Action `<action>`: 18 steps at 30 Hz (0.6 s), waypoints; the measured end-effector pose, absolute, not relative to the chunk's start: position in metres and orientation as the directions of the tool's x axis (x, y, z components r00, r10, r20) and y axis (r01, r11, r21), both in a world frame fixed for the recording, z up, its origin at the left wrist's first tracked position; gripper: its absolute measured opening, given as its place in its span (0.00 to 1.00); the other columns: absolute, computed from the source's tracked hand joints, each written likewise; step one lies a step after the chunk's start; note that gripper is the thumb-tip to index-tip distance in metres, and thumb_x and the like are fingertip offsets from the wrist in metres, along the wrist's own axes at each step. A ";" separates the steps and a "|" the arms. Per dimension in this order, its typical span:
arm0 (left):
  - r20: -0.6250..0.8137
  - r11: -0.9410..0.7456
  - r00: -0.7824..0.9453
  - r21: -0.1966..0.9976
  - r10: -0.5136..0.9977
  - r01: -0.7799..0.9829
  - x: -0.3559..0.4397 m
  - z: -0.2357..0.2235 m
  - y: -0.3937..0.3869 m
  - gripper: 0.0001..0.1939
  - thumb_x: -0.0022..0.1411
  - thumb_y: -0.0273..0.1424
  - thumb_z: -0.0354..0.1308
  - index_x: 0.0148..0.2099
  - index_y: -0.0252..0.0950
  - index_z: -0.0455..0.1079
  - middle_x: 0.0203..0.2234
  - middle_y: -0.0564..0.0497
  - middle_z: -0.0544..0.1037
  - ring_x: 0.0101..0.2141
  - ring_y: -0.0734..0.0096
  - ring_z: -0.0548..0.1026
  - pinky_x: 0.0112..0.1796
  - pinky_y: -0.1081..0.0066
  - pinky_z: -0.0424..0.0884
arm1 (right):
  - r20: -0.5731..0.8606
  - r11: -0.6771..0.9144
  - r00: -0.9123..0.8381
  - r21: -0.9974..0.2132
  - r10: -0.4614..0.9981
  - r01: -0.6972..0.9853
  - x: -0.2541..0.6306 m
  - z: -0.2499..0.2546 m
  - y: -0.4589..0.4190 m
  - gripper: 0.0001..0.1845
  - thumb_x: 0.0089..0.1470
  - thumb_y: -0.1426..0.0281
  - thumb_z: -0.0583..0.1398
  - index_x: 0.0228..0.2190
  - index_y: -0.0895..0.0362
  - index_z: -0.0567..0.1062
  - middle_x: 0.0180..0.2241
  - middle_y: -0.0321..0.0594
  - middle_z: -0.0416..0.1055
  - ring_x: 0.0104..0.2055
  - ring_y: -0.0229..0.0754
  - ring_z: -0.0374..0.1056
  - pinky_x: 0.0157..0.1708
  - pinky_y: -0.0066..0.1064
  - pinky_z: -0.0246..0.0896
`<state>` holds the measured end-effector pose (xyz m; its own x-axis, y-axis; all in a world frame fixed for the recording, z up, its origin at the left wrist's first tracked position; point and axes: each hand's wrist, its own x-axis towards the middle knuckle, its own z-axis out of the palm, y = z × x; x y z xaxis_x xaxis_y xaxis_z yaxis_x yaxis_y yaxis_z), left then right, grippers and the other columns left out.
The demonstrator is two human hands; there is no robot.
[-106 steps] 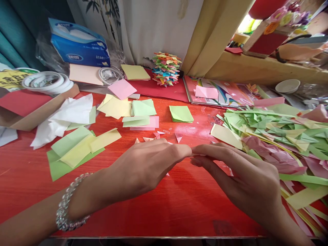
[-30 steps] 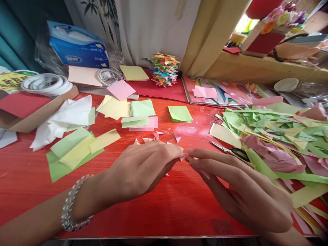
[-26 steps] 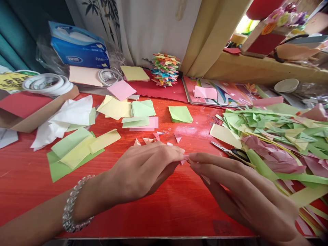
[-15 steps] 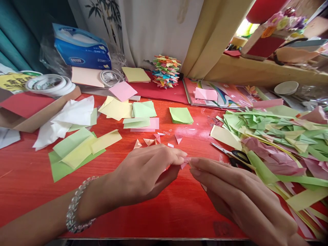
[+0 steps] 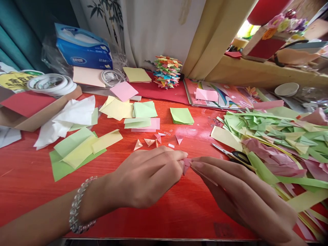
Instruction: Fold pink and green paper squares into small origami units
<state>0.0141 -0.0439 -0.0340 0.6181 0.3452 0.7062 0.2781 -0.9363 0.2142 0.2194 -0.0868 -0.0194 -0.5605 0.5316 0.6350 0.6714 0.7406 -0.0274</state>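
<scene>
A small folded piece of pink paper (image 5: 187, 164) is pinched between my two hands, above the red table. My left hand (image 5: 151, 177), with a clear bead bracelet (image 5: 80, 205) on the wrist, grips its left side. From the right, the fingertips of my right hand (image 5: 241, 194) close on its other edge. Just beyond the hands lie small folded paper triangles, peach ones (image 5: 138, 145) and pink ones (image 5: 179, 138). A stack of green paper squares (image 5: 181, 116) sits farther back. Black-handled scissors (image 5: 241, 157) lie beyond my right hand.
Paper strips and folded green pieces (image 5: 276, 130) are heaped at the right. Green and yellow sheets (image 5: 79, 150) and white tissue (image 5: 69, 118) lie at the left, near a cardboard box with tape rolls (image 5: 48, 83). A multicoloured folded-paper stack (image 5: 167, 72) stands at the back.
The fingers of my left hand have curled in more, and more of the pink paper shows between the fingertips. The view has shifted slightly.
</scene>
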 end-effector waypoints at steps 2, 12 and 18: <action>0.714 -0.937 0.614 0.189 0.336 0.293 0.013 -0.034 -0.044 0.03 0.60 0.22 0.53 0.38 0.32 0.64 0.37 0.40 0.79 0.37 0.65 0.77 0.36 0.70 0.75 | 0.608 0.736 -0.552 -0.080 0.570 0.672 0.220 -0.018 -0.087 0.16 0.51 0.82 0.57 0.42 0.62 0.72 0.43 0.43 0.74 0.42 0.37 0.71 0.47 0.23 0.65; 0.731 -0.940 0.623 0.073 0.278 0.334 0.015 -0.025 -0.043 0.04 0.59 0.21 0.54 0.37 0.35 0.65 0.33 0.42 0.80 0.34 0.64 0.79 0.33 0.69 0.77 | 0.618 0.743 -0.557 -0.067 0.555 0.666 0.221 -0.018 -0.087 0.20 0.52 0.82 0.55 0.47 0.60 0.69 0.44 0.40 0.74 0.41 0.38 0.72 0.45 0.23 0.67; 0.724 -0.942 0.624 0.106 0.293 0.318 0.014 -0.026 -0.044 0.03 0.60 0.21 0.54 0.36 0.33 0.65 0.34 0.40 0.80 0.34 0.62 0.78 0.34 0.68 0.77 | 0.605 0.742 -0.554 -0.094 0.572 0.664 0.219 -0.016 -0.087 0.18 0.50 0.83 0.57 0.44 0.62 0.71 0.41 0.42 0.75 0.41 0.38 0.72 0.46 0.22 0.66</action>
<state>0.0143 -0.0435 -0.0263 0.6244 0.2927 0.7242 0.3181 -0.9421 0.1065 0.2195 -0.0870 -0.0157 -0.5543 0.5720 0.6046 0.6637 0.7421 -0.0935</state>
